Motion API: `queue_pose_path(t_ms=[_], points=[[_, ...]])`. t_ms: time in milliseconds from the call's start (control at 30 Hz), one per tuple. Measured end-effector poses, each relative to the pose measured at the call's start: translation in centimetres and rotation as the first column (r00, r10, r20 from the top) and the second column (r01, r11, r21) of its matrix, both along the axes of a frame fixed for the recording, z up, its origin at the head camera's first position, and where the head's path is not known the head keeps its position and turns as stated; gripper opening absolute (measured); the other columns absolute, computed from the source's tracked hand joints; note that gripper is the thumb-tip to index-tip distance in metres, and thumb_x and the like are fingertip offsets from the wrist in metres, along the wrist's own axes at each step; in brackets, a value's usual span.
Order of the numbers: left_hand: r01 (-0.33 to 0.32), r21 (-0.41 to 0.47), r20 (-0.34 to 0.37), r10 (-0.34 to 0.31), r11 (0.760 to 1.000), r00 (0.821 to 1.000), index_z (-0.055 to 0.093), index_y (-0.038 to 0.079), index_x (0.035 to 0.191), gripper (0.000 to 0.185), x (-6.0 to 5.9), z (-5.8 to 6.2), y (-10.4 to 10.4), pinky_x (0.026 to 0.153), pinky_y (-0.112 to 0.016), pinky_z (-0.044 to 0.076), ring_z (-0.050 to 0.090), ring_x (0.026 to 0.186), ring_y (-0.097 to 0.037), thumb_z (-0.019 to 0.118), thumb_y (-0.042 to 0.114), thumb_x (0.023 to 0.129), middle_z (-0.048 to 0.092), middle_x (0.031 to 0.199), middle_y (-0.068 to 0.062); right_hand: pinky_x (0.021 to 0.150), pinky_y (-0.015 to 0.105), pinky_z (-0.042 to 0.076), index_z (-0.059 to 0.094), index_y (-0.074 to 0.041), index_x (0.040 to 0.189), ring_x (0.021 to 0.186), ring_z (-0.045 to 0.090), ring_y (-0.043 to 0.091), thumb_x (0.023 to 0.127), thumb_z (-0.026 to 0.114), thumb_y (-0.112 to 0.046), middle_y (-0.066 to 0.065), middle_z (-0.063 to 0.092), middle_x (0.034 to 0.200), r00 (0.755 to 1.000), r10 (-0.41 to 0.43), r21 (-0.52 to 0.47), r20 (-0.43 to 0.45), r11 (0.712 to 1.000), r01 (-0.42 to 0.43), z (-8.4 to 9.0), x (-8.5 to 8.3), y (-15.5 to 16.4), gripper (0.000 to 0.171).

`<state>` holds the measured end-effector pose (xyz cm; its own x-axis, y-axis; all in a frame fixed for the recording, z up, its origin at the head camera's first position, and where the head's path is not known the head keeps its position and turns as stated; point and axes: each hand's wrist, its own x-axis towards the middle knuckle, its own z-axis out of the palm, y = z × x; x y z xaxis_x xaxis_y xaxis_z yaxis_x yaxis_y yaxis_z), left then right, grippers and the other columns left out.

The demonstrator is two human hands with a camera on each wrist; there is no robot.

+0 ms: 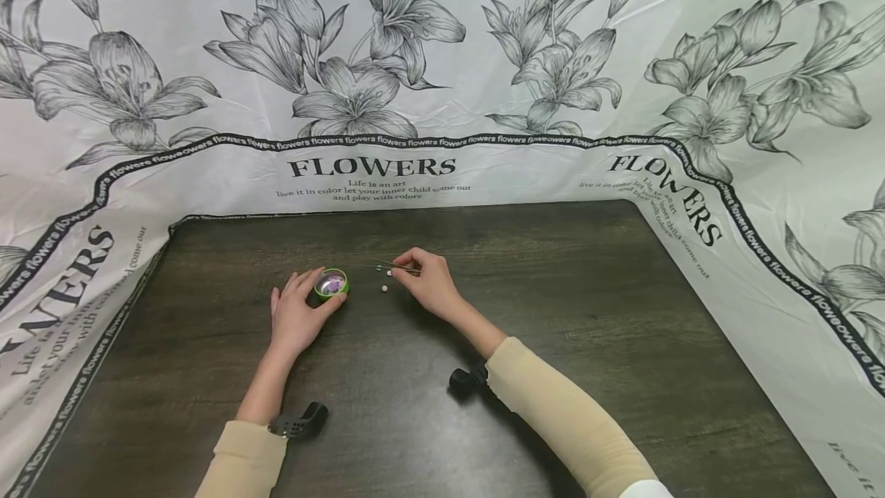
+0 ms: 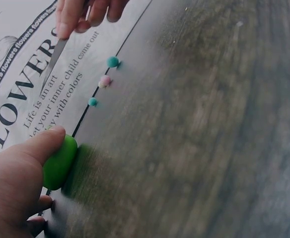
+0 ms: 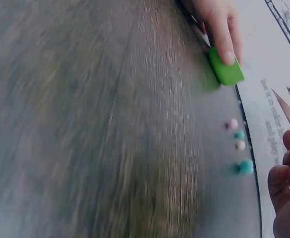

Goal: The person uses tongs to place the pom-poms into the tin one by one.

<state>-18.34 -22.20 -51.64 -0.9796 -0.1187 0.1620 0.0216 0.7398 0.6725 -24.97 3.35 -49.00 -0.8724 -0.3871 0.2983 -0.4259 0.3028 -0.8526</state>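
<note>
Tweezers, thin and metallic, are being pinched by the right hand, lying nearly level, tips pointing left over small beads, while the left hand is gripping a small round green-rimmed container on the dark wooden counter.

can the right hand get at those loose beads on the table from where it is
Probably yes: the right hand, pinching thin tweezers, sits just beside the beads, with bare table between.
</note>
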Motion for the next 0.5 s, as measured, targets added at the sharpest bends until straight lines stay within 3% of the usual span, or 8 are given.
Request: queue_pose_path(t_ms=[500], points=[[0.009, 0.005, -0.010, -0.009, 1.000, 1.000, 0.048, 0.000, 0.152, 0.073, 0.0, 0.1, -0.1, 0.118, -0.068, -0.001, 0.021, 0.150, -0.049, 0.077, 0.035, 0.094, 0.043, 0.153, -0.030, 0.084, 0.033, 0.059, 0.073, -0.001, 0.108, 0.086, 0.069, 0.017, 0.096, 0.074, -0.008, 0.006, 0.073, 0.095, 0.996, -0.086, 0.052, 0.003, 0.995, 0.086, -0.5, -0.2, 5.2, 0.015]])
